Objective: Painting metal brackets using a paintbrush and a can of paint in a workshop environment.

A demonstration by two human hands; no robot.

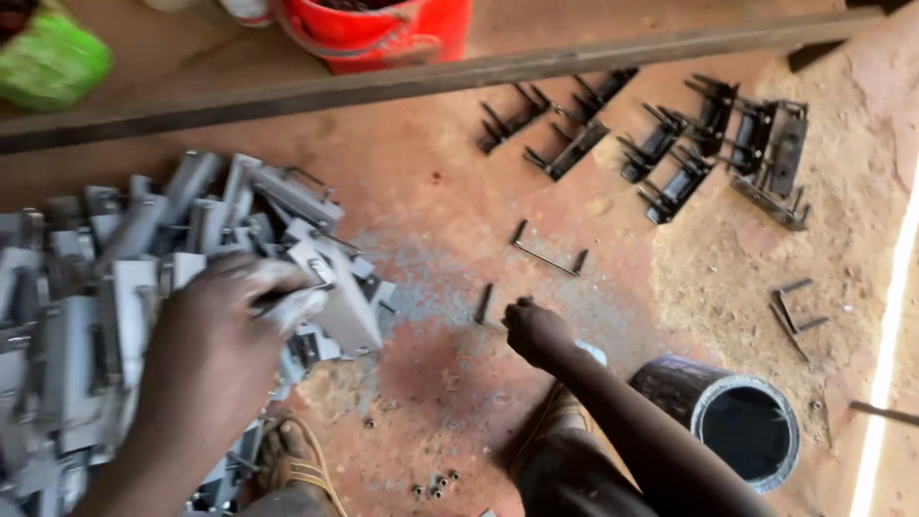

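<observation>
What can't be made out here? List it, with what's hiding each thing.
Head view only:
- Left hand: its palm side and grip on the grey metal pieces are hidden by the hand's own back and motion blur.
- Right hand: what it pinches beside the small dark rod is too small.
- Red bucket: cut off by the top edge.
- Black can: contents lost in darkness.

Your left hand (225, 335) is motion-blurred and covers part of the grey metal pieces (115, 287), whose pile runs off the left edge. The red bucket (383, 29) and green bag (48, 57) are cropped at the top. Your right hand (536, 330) perhaps pinches something too small to tell.
</observation>
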